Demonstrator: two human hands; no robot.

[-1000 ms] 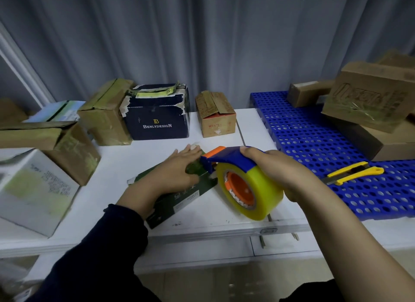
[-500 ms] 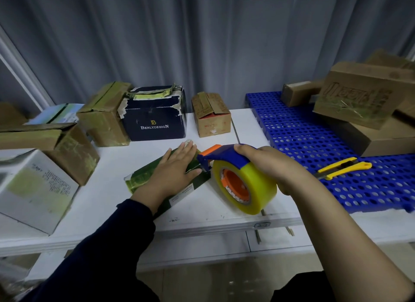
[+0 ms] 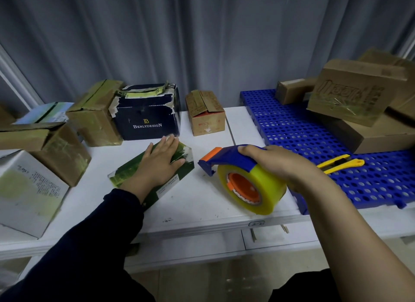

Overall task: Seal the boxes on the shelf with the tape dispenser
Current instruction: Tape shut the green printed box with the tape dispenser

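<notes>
Tape dispenser (image 3: 244,180) is near the front edge of the white shelf (image 3: 197,202), and our right hand (image 3: 280,164) wraps around its blue handle, ready to pull tape. Beside it our left hand (image 3: 159,162) lies flat on the green box (image 3: 126,175), we think so it will not slide. Bare shelf between them leaves room to move. Behind stands the dark blue box (image 3: 147,122)

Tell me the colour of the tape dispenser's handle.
The tape dispenser handle is blue, orange-tipped; head view.
</notes>
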